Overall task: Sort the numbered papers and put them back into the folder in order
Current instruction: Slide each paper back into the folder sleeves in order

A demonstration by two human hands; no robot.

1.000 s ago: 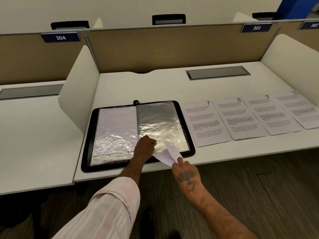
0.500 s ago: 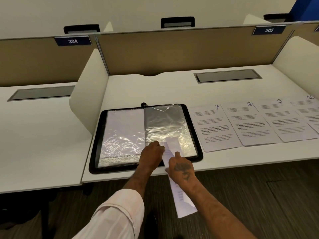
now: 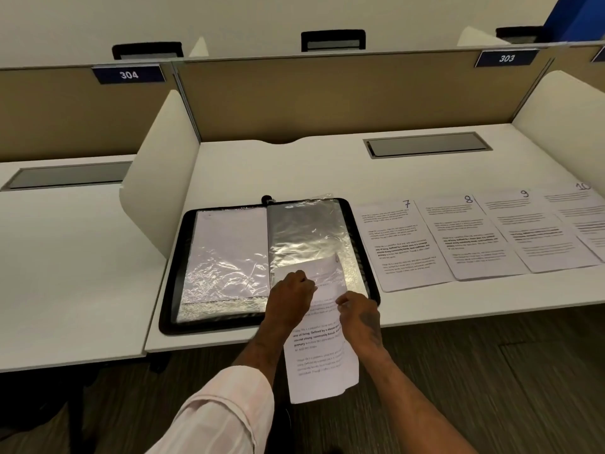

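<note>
Two pinches: left hand (image 3: 290, 296) on crinkly glossy sleeve (image 3: 307, 234), right hand (image 3: 360, 317) on thin rectangular sheet (image 3: 322, 358).

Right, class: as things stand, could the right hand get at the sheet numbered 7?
Probably yes: sheet 7 lies flat beside the folder, nothing on top. But the right hand pinches the half-inserted sheet and must release that first.

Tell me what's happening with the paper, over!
Left hand pinches sleeve edge, right hand pinches paper. Paper top inside sleeve, rest hangs off desk. Nothing blocking; sheets 7 to 10 wait aside.
</note>
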